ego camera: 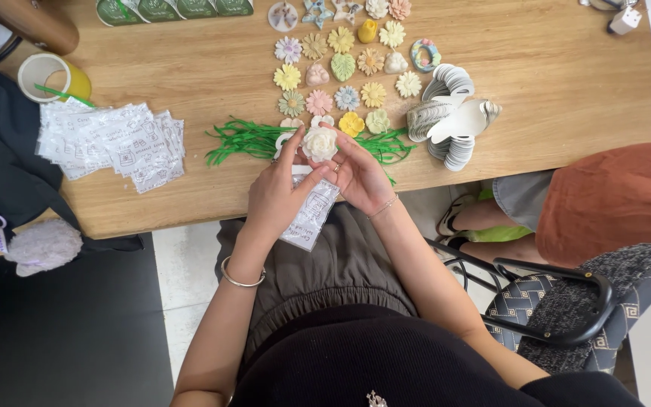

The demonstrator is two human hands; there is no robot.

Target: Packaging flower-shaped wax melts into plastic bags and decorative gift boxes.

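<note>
A white flower-shaped piece (319, 142) sits between both my hands at the near edge of the wooden table (212, 68). My left hand (276, 192) pinches it from the left and also holds a clear printed plastic bag (310, 215) that hangs down over my lap. From the right, my right hand (359, 177) cups the flower with its fingertips. Just behind my hands lies a bundle of green twist ties (246, 141).
Several pastel flower and heart pieces (344, 68) lie in rows beyond my hands. A stack of clear bags (114, 143) is at the left, white cards (453, 117) at the right, a tape roll (43, 75) far left. Another person sits at right by a chair (566, 301).
</note>
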